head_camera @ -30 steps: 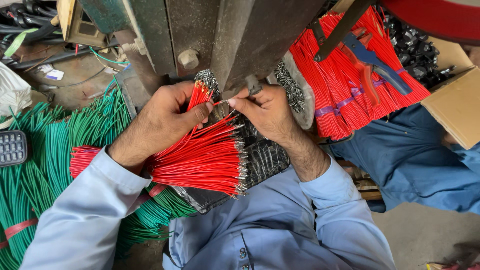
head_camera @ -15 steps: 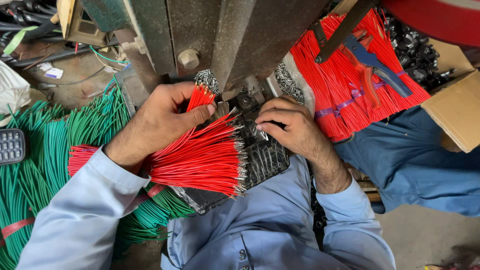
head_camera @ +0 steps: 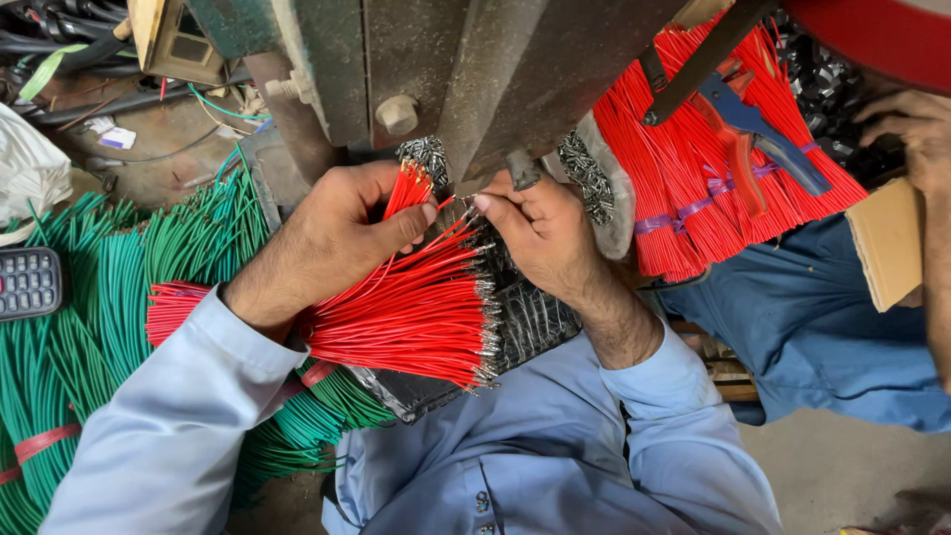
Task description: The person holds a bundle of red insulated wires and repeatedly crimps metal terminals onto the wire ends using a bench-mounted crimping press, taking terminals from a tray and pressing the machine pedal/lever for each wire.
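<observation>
Green wires (head_camera: 109, 287) lie fanned out in thick bunches to my left, one bunch tied with a red band, and a small keypad phone (head_camera: 28, 282) rests at their edge. Up to my right sits another bundle of red wires (head_camera: 693, 188) bound with purple ties, a pair of blue-handled pliers (head_camera: 758, 129) lying across it. Beside that, someone else's hand (head_camera: 916, 134) rests near a cardboard box (head_camera: 889, 243).
</observation>
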Demonstrator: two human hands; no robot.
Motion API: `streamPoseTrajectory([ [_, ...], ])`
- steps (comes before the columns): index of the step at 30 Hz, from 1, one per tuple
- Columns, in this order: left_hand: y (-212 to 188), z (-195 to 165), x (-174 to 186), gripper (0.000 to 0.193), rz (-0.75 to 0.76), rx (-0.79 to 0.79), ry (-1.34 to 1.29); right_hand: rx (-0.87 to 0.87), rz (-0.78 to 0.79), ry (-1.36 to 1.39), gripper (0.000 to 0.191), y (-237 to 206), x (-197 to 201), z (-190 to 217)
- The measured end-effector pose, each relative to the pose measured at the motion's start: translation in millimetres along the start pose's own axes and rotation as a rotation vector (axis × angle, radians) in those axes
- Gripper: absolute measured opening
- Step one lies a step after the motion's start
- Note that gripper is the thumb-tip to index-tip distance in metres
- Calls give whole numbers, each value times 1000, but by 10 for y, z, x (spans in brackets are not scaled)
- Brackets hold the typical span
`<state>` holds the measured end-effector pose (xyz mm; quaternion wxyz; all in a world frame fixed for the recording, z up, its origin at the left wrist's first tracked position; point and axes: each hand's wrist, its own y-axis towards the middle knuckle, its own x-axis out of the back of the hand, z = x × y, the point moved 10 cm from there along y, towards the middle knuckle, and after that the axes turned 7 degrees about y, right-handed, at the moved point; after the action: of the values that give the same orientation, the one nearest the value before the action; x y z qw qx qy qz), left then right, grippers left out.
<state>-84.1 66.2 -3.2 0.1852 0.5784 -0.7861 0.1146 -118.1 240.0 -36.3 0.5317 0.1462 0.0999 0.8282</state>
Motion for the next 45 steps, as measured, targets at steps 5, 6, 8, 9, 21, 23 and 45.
streamPoseTrajectory([
  [5, 11, -38, 21, 14, -13, -13, 42, -58, 24, 178, 9, 71, -9, -65],
  [6, 13, -26, 21, 14, -9, 1, 27, -25, 36, 152, 9, 79, -16, -40],
  [8, 12, 3, 7, 15, 1, 33, -4, -22, 44, 119, 8, 78, -22, -55],
  [9, 17, -6, 3, 15, 5, 23, -22, -47, 42, 109, 8, 81, -20, -94],
  [21, 17, -22, 21, 14, -11, 5, 53, -39, 26, 18, 8, 99, -6, -184],
  [23, 13, -10, 32, 14, -16, 17, 81, -47, 21, -10, 8, 105, 8, -190],
  [45, -108, -490, -116, 19, -72, -267, 562, 268, 172, -524, 10, -163, -257, 723],
])
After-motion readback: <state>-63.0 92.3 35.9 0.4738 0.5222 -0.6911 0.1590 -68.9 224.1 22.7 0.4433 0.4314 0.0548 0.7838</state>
